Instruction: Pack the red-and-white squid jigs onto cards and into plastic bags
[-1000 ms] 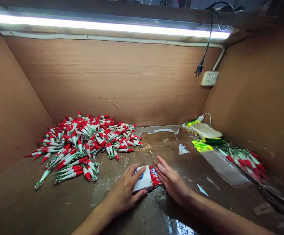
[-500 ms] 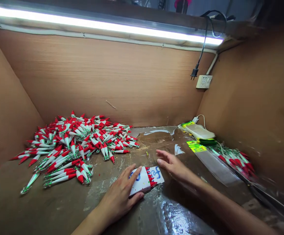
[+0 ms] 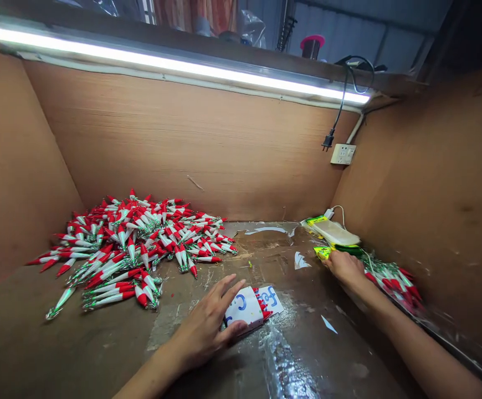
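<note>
Resting open on the white printed box (image 3: 241, 310), the left hand (image 3: 211, 317) had its fingers spread over the left end and its thumb along the near side. Probably a light hold, just to stop sliding. Box lay flat on the table (image 3: 266, 271), around mid-width, near edge out of view. Its right end was open: red lure tips (image 3: 263, 305) showed there, presumably hook ends inward, with the printed flap (image 3: 272, 299) sticking out beyond them.

Right hand (image 3: 344, 267) was toward the table's right edge, fingers bent at a yellow header (image 3: 321, 252); couldn't tell if it was pinched or only touched. Lure bundle (image 3: 394, 284) lay by the right edge, seemingly kept apart from the loose lure pile (image 3: 145, 241) toward the far left corner. Bag stack (image 3: 336, 231) sat toward the far right corner, likely for right-hand reach.

Diff vs half a second ago: right hand went from the air just beside the flap to the header. Clear sleeve below the header, visible then, no longer showed. Left hand stayed on the box. Pile looked unchanged. View tipped up, bringing in more of the spool (image 3: 311, 47) above the light.
</note>
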